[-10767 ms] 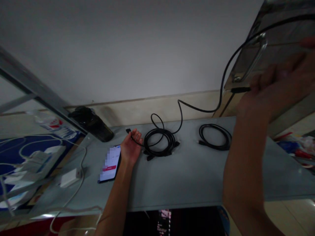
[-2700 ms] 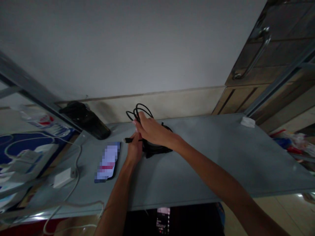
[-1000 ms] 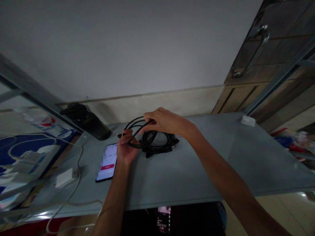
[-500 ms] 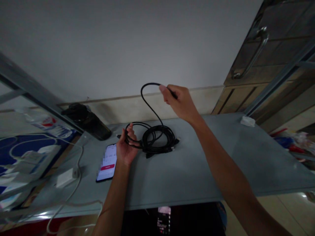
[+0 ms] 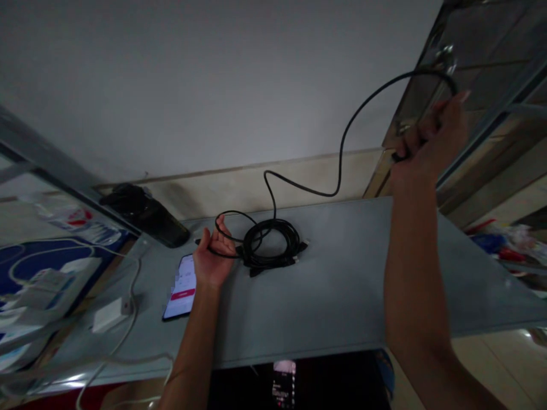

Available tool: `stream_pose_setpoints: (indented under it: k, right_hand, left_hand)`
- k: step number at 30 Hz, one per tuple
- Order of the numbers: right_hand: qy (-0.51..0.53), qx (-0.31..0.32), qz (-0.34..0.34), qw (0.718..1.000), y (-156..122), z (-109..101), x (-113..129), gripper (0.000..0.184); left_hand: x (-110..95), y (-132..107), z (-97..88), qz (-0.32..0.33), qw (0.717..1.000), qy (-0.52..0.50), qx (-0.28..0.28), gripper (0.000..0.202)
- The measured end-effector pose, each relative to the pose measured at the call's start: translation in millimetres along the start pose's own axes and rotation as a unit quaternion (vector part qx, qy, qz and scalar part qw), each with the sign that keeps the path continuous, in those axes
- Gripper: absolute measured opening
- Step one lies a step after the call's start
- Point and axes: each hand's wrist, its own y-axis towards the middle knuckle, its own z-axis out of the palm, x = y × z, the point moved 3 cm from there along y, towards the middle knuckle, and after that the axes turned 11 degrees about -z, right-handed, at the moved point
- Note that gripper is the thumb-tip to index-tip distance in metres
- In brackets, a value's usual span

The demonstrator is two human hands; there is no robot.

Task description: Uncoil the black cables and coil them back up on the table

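A black cable [image 5: 342, 149] runs from a coil [image 5: 270, 245] on the grey table [image 5: 333, 285] up to my right hand [image 5: 431, 142]. That hand is raised high at the right, fingers closed round the cable near its plug end. My left hand [image 5: 212, 259] rests palm up on the table just left of the coil. Its fingers are curled over a loop and the other end of the same cable.
A lit phone [image 5: 182, 287] lies left of my left hand. A dark bottle [image 5: 145, 213] lies on its side by the wall. White chargers and cords [image 5: 109, 313] sit at the far left. A wooden door with a metal handle [image 5: 444, 57] stands behind my right hand.
My right hand has swung from above the coil up and to the right, drawing a long stretch of cable out. My left hand has stayed by the coil.
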Motion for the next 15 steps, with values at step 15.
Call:
stream_pose_setpoints:
  k: [15]
  right_hand:
    - [0.202, -0.234, 0.035, 0.950, 11, -34, 11, 0.067]
  left_hand:
    - [-7, 3, -11.7, 0.008, 0.999, 0.005, 0.043, 0.054]
